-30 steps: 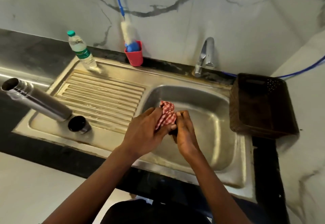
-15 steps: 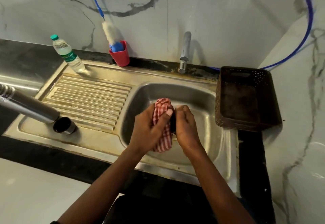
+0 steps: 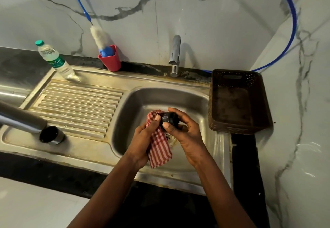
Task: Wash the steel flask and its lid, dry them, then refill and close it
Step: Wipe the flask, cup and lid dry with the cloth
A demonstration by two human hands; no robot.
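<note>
Red-checked cloth point(image 3: 159, 144) hangs from the left hand point(image 3: 141, 138), fingers point(image 3: 155, 123) curled round it; the right hand point(image 3: 189, 133) pinches the black lid point(image 3: 169, 119). Better to turn the lid within the cloth, drying every groove.

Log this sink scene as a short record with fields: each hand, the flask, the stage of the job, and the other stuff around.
Left hand: grips a red checked cloth
Right hand: holds the black lid over the sink
Flask: on the drainboard, left, top out of frame; steel cup beside it
Stage: cloth against lid, apparently drying; flask uncapped
Around: water bottle, red cup with brush, tap, brown basket
</note>
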